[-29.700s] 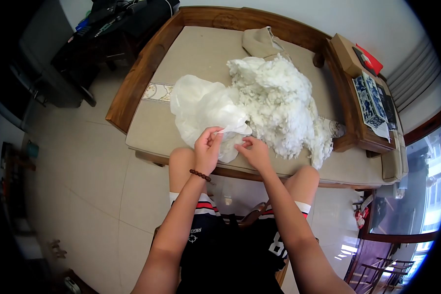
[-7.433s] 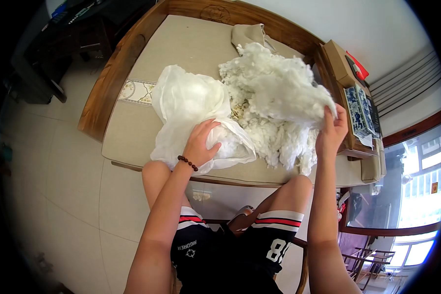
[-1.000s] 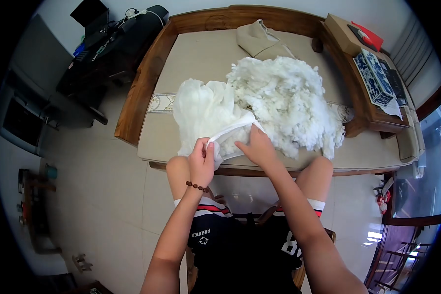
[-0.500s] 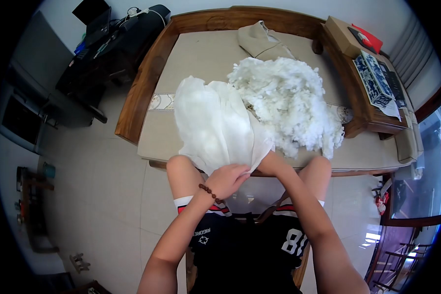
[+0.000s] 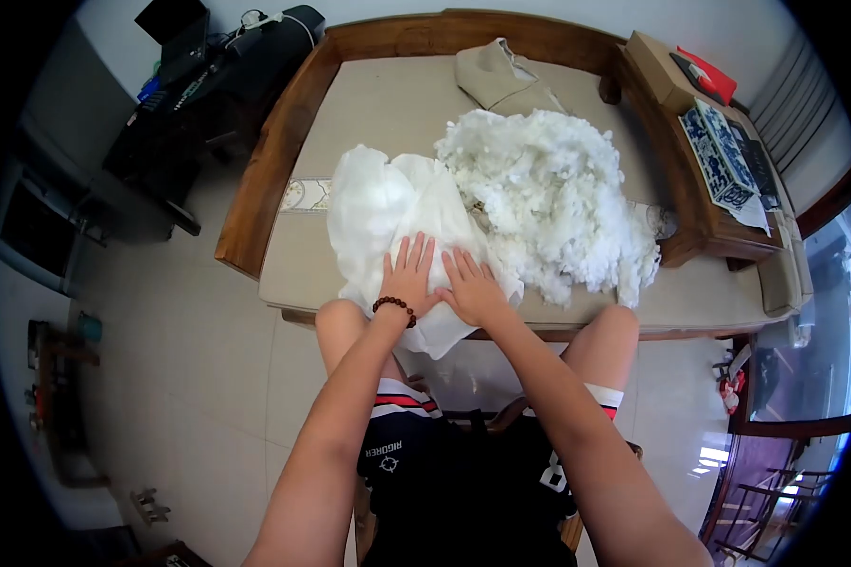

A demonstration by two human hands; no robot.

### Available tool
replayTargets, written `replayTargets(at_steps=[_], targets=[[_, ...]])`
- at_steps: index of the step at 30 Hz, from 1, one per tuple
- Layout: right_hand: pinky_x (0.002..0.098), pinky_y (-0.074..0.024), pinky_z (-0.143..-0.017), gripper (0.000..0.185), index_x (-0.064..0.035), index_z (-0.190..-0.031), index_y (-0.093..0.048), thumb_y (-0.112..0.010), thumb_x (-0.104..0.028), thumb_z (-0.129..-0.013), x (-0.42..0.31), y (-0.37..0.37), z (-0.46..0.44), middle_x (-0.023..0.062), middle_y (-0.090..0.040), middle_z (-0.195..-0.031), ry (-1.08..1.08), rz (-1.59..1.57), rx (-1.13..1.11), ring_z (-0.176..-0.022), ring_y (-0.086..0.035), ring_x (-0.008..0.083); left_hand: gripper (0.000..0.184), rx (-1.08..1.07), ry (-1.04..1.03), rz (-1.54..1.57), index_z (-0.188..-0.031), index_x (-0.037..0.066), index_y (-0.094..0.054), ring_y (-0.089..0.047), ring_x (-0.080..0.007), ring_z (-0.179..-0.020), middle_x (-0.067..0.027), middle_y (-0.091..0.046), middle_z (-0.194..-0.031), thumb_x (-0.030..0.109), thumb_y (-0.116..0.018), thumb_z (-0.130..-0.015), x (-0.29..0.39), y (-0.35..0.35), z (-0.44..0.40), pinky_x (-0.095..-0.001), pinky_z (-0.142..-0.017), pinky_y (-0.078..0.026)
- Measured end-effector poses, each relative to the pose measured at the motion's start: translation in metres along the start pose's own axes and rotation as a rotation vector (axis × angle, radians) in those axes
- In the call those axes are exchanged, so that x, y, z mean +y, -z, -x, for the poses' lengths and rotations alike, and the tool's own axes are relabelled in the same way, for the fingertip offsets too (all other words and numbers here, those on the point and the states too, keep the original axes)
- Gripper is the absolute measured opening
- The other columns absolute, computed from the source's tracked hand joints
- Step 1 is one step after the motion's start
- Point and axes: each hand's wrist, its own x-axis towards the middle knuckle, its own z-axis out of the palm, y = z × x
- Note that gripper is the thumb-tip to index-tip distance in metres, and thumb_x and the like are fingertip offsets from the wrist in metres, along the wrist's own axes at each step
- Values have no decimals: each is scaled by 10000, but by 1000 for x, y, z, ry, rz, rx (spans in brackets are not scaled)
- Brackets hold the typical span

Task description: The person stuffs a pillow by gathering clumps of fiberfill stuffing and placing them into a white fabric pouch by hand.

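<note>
A white, thin fabric bag (image 5: 373,203) lies on the beige seat cushion (image 5: 378,99), its near end hanging over the front edge by my knees. Flat on top of it rests my left hand (image 5: 410,281), with a brown bead bracelet at the wrist and the fingers spread. Beside it my right hand (image 5: 474,289) presses on the bag too, fingers apart, the two thumbs nearly touching. Neither hand grips anything. The bag's opening cannot be made out. Right of the bag and against it is a large heap of fluffy white stuffing (image 5: 558,198).
A crumpled beige cover (image 5: 501,80) lies behind the heap. At the right, a wooden side stand (image 5: 719,227) holds a blue-and-white box (image 5: 719,156) and a cardboard box (image 5: 660,71). A dark desk with a laptop (image 5: 175,38) stands at the back left.
My hands have let go of the bag's near edge and moved forward onto its top, fingers now spread. The bag's opening, visible a second ago, is covered over. The stuffing heap looks unchanged since then.
</note>
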Motion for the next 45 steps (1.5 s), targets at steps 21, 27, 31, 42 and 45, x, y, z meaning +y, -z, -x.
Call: replayTargets(at_steps=[21, 27, 31, 42, 45], targets=[[547, -226, -1260, 631, -191, -1621, -371, -523, -416, -1051, -1, -17, -32, 256, -336, -1630, -5, -159, 161, -1510, -337, 397, 1213, 114, 134, 205, -1627, 50, -265, -192, -365, -1583, -224, -225, -1695, 659, -778, -713, -25, -9, -11, -611, -1263, -149], [549, -258, -1247, 625, -155, -1605, -389, -537, -397, -1049, -7, -19, -43, 252, -340, -1629, -102, -133, 158, -1500, -350, 403, 1350, 1, 28, 251, -1632, 37, -234, -188, -381, -1584, -238, -217, -1694, 723, -828, -634, -42, 4, -16, -625, -1248, -177], [542, -238, -1250, 797, -96, -1608, -358, -607, -519, -980, -15, 38, -40, 253, -319, -1642, 78, -90, 84, -1520, -327, 387, 1485, -72, -165, 40, -1642, 34, -189, -178, -391, -1586, -254, -207, -1691, 779, -854, -542, -51, 35, 6, -625, -1245, -193], [527, -259, -1247, 879, -91, -1546, -437, -800, -473, -842, 17, -11, -52, 227, -454, -1547, 152, -114, 136, -1467, -409, 379, 927, 96, -185, 258, -1508, 50, -396, -440, -363, -1434, -190, -500, -1497, 365, -853, -766, -79, -23, -35, -535, -1173, -362], [495, -359, -1160, 711, -85, -1422, -549, -829, -241, -788, 18, -14, -61, 179, -587, -1334, 133, -62, 191, -1306, -534, 360, 576, 173, -168, 311, -1332, 63, -543, -580, -359, -1239, -149, -628, -1271, 137, -768, -807, -76, -22, -41, -492, -1075, -447]])
